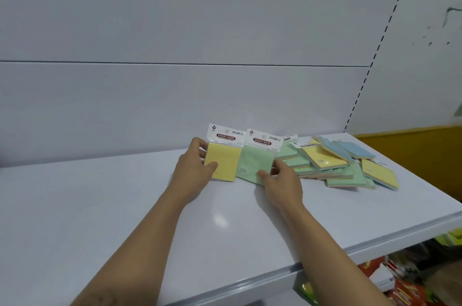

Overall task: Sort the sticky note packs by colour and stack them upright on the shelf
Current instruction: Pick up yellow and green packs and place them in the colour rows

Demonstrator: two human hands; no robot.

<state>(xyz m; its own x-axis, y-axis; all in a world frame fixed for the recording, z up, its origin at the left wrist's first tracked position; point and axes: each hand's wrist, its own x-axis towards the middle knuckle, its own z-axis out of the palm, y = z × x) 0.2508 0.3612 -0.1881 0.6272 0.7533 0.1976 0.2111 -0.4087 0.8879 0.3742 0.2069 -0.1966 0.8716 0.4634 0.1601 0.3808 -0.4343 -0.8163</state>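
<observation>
Yellow sticky note pack (222,164) in the left hand (193,168), thumb across its front and fingers curled behind its left edge; green sticky note pack (253,164) in the right hand (282,178), pinched near its lower right corner between thumb and fingers. Both packs upright, white header cards uppermost, side by side with inner edges meeting, about midway along the shelf (100,205) and nearer its back edge than its front. Contact of their bottom edges with the surface not certain. Unsorted heap (337,165) of yellow, green and blue packs lying flat and overlapped toward the right back corner, just beside the green pack. Grey back panel (175,93) behind; coloured goods (400,288) on a lower level beneath the front right corner, too blurred to name.

Step in hand, as judged: separation by colour, with one yellow and one green set up as the start of two rows. Next move, probably: standing each pack so as to stay up unaided — leaning on the back panel or on a neighbour of like colour — then release and a reach to the heap for a match. Thin packs, likely to topple if let go free-standing.
</observation>
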